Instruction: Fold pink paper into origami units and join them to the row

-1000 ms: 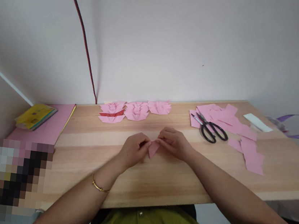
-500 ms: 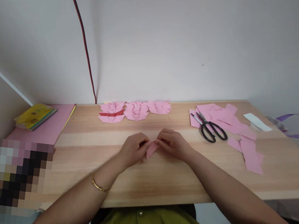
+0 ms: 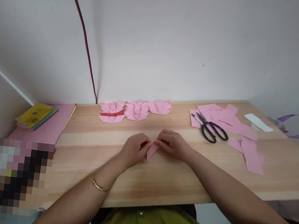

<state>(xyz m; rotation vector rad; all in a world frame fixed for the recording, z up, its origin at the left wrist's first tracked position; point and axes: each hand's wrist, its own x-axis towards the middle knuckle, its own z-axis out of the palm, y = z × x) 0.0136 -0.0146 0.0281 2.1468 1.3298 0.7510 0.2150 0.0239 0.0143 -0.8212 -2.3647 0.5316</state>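
My left hand (image 3: 135, 148) and right hand (image 3: 174, 145) pinch pink slip (image 3: 152, 152) between them over bench (image 3: 90, 148), likely to steady it. Scissors (image 3: 210, 124) lie partly on loose strips (image 3: 235, 126) to my right, probably for easy reach.

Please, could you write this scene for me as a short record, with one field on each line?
Left hand: pinching a small pink paper; gold bracelet at the wrist
Right hand: pinching the same paper, close beside the left fingertips
Back of table: folded pink pieces in three groups along the wall, a red piece in the leftmost
Right of table: black-handled scissors, partly over pink scraps; white strip farther right
Left of table: yellow item on pink sheets
Unclear: blurred-out area, lower left
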